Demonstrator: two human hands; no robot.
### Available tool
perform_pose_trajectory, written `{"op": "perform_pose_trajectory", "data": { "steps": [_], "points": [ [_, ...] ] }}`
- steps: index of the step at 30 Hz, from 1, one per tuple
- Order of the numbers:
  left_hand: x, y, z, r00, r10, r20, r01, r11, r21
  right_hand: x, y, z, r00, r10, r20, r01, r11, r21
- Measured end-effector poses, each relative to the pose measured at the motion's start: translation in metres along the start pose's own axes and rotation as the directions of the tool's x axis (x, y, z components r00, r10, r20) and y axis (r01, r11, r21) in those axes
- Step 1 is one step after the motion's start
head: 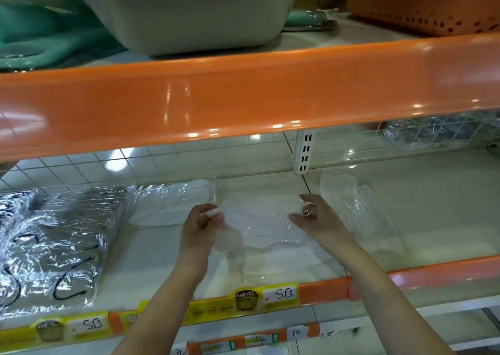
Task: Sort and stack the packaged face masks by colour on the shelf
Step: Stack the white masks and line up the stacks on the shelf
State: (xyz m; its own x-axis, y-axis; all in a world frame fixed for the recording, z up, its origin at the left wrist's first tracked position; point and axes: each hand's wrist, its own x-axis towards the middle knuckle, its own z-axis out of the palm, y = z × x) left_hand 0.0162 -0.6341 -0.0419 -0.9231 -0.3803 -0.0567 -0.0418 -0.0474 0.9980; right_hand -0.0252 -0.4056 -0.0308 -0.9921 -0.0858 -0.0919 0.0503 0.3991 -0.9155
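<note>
Gripping a white mask pkt (259, 227) at opposite ends: left hand (200, 226) and right hand (311, 216), fingers pinching wrap above shelf (151, 257). Black mask pkts (51, 241) left of left hand; white pkts (362, 214) right of right hand.

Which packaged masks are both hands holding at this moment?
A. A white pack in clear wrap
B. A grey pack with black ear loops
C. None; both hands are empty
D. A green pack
A: the left hand and right hand pinch the two ends of a white mask pack over mid-shelf, while the grey packs lie untouched at far left.
</note>
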Motion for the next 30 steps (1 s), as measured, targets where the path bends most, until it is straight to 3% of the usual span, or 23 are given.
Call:
{"op": "perform_pose_trajectory", "data": {
  "steps": [5, 8, 10, 12, 14, 17, 20, 22, 24, 27, 30],
  "points": [
    [0.009, -0.009, -0.013, 0.991, 0.048, -0.121, -0.025, 0.983, 0.184, -0.004, -0.017, 0.013, 0.991, 0.130, 0.020, -0.126, 0.895, 0.427],
    [0.010, -0.016, -0.025, 0.989, 0.050, -0.139, -0.007, 0.957, 0.292, -0.005, -0.027, 0.024, 0.988, 0.144, 0.052, -0.148, 0.824, 0.547],
    [0.006, -0.019, -0.032, 0.977, 0.169, -0.132, -0.084, 0.868, 0.490, -0.007, -0.037, 0.032, 0.989, 0.146, 0.010, -0.125, 0.808, 0.576],
    [-0.001, -0.018, -0.036, 0.946, 0.321, -0.038, -0.221, 0.727, 0.650, -0.009, -0.051, 0.042, 0.991, 0.131, -0.027, -0.087, 0.786, 0.613],
    [-0.009, -0.014, -0.041, 0.920, 0.363, 0.146, -0.361, 0.645, 0.674, -0.011, -0.067, 0.053, 0.994, 0.103, -0.033, -0.058, 0.769, 0.636],
    [-0.022, -0.001, -0.041, 0.873, 0.204, 0.443, -0.450, 0.687, 0.570, -0.017, -0.089, 0.073, 0.996, 0.088, 0.009, -0.071, 0.726, 0.684],
    [-0.023, 0.005, -0.044, 0.868, 0.229, 0.440, -0.468, 0.671, 0.575, -0.023, -0.107, 0.089, 0.999, 0.015, 0.049, -0.046, 0.671, 0.740],
    [-0.022, 0.011, -0.050, 0.914, 0.233, 0.332, -0.385, 0.757, 0.528, -0.024, -0.116, 0.095, 0.997, -0.074, 0.021, 0.047, 0.800, 0.599],
    [-0.012, 0.014, -0.061, 0.940, 0.201, 0.274, -0.322, 0.785, 0.529, -0.022, -0.120, 0.098, 0.976, -0.215, -0.033, 0.215, 0.929, 0.300],
    [0.004, 0.030, -0.076, 0.932, 0.178, 0.315, -0.328, 0.783, 0.528, -0.012, -0.112, 0.097, 0.944, -0.326, -0.061, 0.323, 0.945, -0.047],
    [0.019, 0.048, -0.089, 0.906, 0.092, 0.413, -0.334, 0.755, 0.564, -0.003, -0.104, 0.095, 0.961, -0.277, 0.028, 0.277, 0.948, -0.156]
  ]
}}
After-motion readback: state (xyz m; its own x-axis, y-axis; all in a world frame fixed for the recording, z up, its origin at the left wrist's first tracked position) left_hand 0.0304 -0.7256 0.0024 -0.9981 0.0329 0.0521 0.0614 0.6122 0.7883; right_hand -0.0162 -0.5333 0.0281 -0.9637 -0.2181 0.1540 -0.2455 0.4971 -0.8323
